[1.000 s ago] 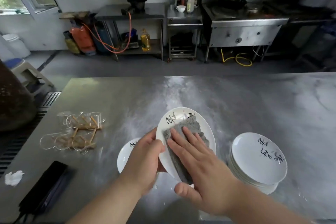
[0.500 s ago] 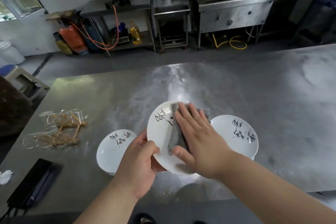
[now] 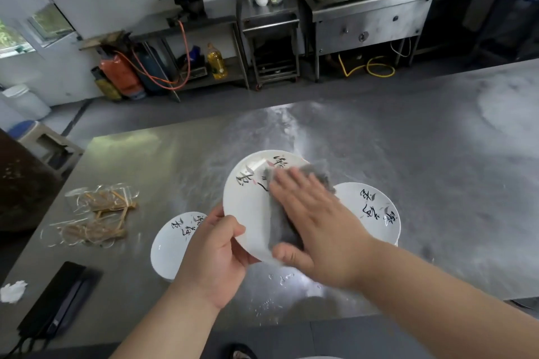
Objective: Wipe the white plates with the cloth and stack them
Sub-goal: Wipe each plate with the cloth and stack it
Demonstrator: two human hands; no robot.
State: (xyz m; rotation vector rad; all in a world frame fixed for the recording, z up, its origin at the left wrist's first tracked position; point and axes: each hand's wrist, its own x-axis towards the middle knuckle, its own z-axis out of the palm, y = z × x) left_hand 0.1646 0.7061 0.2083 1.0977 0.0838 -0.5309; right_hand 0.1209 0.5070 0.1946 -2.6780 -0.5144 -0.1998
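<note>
Centrally, a plate point(image 3: 250, 210) is held tilted over the desk point(image 3: 408, 154), its lower-left rim clasped by the left grip point(image 3: 215, 253). The cloth point(image 3: 319, 173) is pressed on its face by the flat, straight-fingered right grip point(image 3: 315, 221). A lone plate point(image 3: 170, 245) lies lower left, nearest the left grip.

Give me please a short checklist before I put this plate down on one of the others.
1. Left hand grips the held plate at its rim: ok.
2. Right hand presses the cloth flat on it: ok.
3. Whole face wiped: cannot tell.
4. Left plate on the table bare on top: ok.
5. Right plate bare on top: ok.
6. Table dry near you: not ok, droplets.
</note>
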